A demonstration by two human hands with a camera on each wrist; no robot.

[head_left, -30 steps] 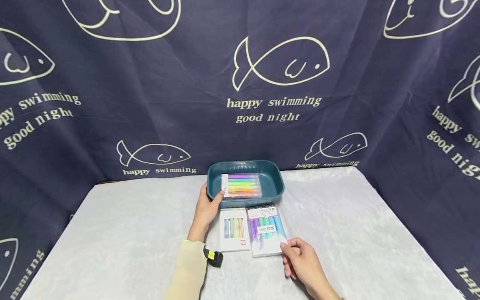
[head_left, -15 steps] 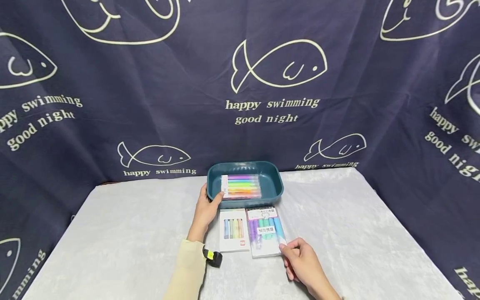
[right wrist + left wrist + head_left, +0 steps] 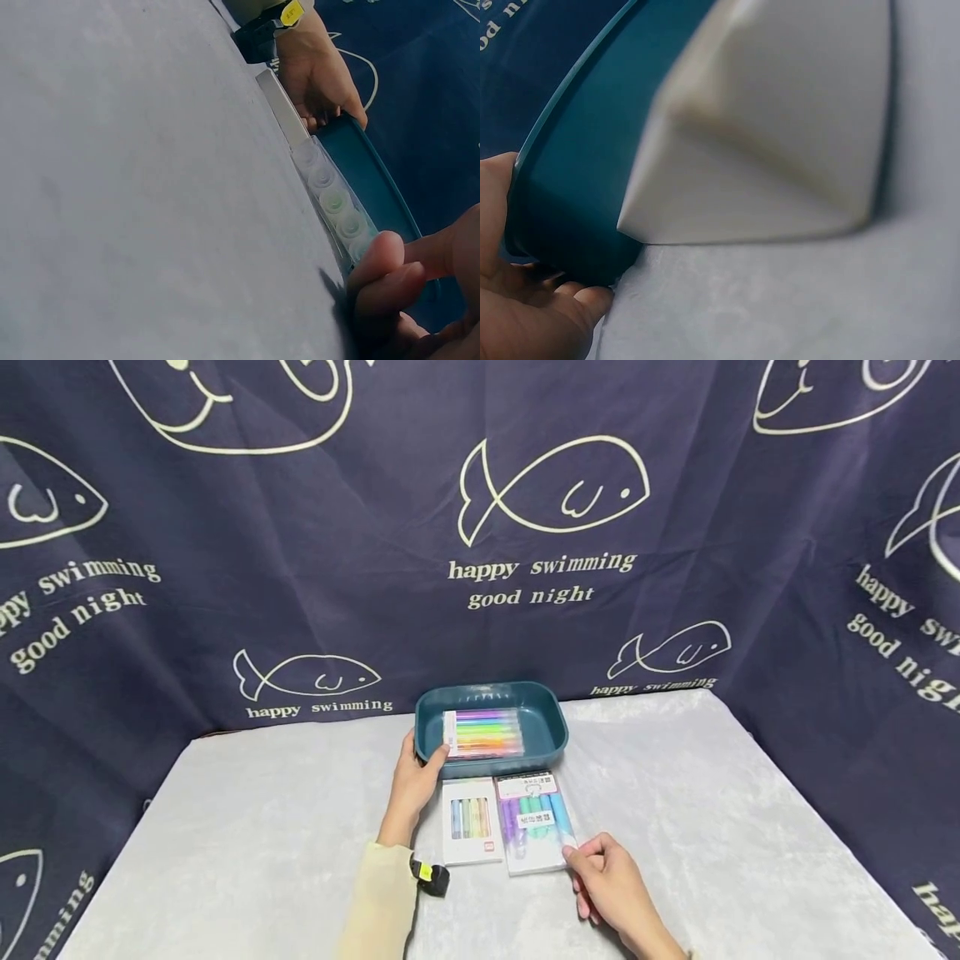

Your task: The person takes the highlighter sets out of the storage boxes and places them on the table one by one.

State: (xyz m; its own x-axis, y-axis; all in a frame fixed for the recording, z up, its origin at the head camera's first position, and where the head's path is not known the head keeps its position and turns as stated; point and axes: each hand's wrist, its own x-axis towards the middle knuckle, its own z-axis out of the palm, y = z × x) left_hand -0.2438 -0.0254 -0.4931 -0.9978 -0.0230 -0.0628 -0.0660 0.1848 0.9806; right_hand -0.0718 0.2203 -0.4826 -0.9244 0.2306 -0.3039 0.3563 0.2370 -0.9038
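Note:
With the thumb over its rim and the fingers round the outside, my left hand (image 3: 416, 781) grips the left end of a dark teal plastic basin (image 3: 543, 731), also in the left wrist view (image 3: 592, 150). Inside lies a clear pack of rainbow-coloured pens (image 3: 486, 732). A white box with a window showing pastel pens (image 3: 471, 821) lies in front of the basin. Beside it is a clear pack of purple, green and blue markers (image 3: 536, 822); my right hand (image 3: 611, 877) pinches its near right corner. Round marker ends (image 3: 335, 199) show in the right wrist view.
A pale grey cloth covers the table (image 3: 285, 827). Behind it and at both sides hangs a navy curtain (image 3: 360, 568) with fish drawings and lettering. A black strap with a yellow tag (image 3: 431, 876) sits on my left wrist.
The head view has shifted slightly. Both hands, the basin and the packs stay in the same places relative to one another.

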